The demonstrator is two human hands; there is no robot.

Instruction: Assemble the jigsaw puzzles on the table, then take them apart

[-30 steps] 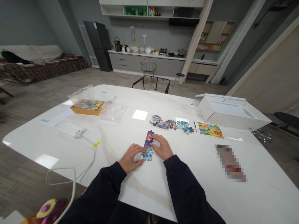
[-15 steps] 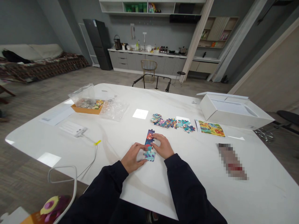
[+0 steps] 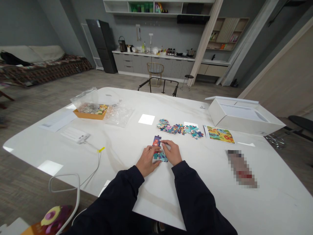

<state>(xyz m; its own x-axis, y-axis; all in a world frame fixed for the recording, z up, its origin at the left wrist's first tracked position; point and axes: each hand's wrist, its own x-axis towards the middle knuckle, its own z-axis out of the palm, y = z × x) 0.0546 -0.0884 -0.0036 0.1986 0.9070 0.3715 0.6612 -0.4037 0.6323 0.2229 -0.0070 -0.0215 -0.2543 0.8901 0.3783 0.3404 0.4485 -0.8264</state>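
Note:
On the white table [image 3: 122, 143], my left hand [image 3: 147, 160] has its thumb and fingers round a teal puzzle piece [image 3: 163, 157], lower edge towards me. A purple puzzle piece [image 3: 156, 141] with a red figure lies just above it, partly under my left fingertips. My right hand [image 3: 173, 152] touches the pieces from the right, thumb and index finger close together at the purple piece's edge; whether something small is between them is hidden. A heap of loose puzzle pieces [image 3: 179, 129] lies beyond my hands.
An orange tray [image 3: 90, 116] with plastic wrap stands at the back left, near a white device [image 3: 75, 135] with a cable. To the right are a colourful picture card [image 3: 220, 134], an open white box [image 3: 246, 120] and a pixelated object [image 3: 242, 169].
My left hand has moved right and slightly up, over the joint between the pieces. The teal piece has shifted right and turned. My right fingers have drawn closer together.

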